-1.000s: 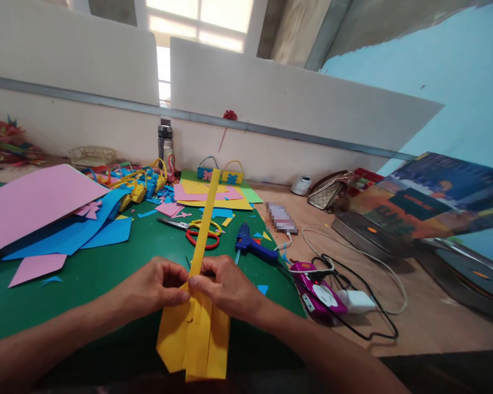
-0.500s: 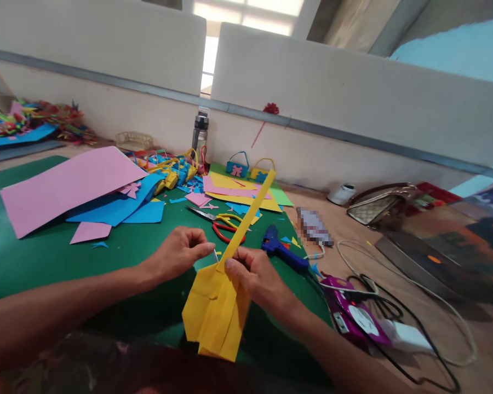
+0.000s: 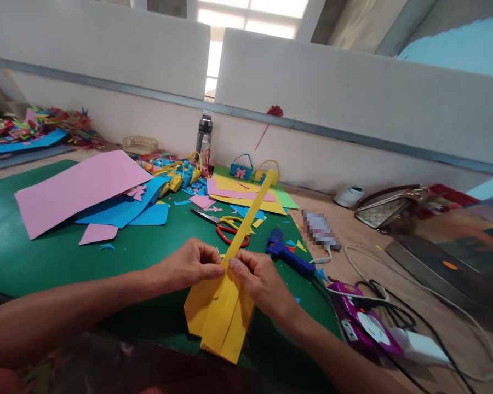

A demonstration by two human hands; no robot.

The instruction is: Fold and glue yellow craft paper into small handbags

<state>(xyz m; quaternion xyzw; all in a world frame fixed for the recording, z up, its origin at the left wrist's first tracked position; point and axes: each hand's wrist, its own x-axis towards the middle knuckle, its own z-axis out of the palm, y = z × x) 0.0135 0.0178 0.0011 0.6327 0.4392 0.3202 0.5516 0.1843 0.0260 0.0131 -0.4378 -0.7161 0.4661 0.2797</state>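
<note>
A folded yellow paper piece (image 3: pixel 219 323) with a long yellow strip (image 3: pixel 252 213) rising from its top is held up over the table's front edge. My right hand (image 3: pixel 258 276) pinches the base of the strip from the right, thumb on the near face. From the left, my left hand (image 3: pixel 197 262) has thumb and fingers closed at the same spot, against the paper's upper edge. A thin whitish sliver shows just above its fingers; its kind is unclear. Just beyond the hands lie scissors (image 3: pixel 222 221) and a blue glue gun (image 3: pixel 290 253).
Pink sheets (image 3: pixel 82 191) and blue sheets (image 3: pixel 119 210) lie left on the green mat (image 3: pixel 156 246). Small paper bags (image 3: pixel 240 172) and a bottle (image 3: pixel 204 134) stand at the back. Right are a purple power strip (image 3: pixel 363 323), cables, a phone-like blurred object (image 3: pixel 320 229) and a handbag (image 3: pixel 382 208).
My left hand has moved right, from just beside the yellow paper onto its top edge by the strip. My right hand keeps its hold. The view has shifted slightly.
</note>
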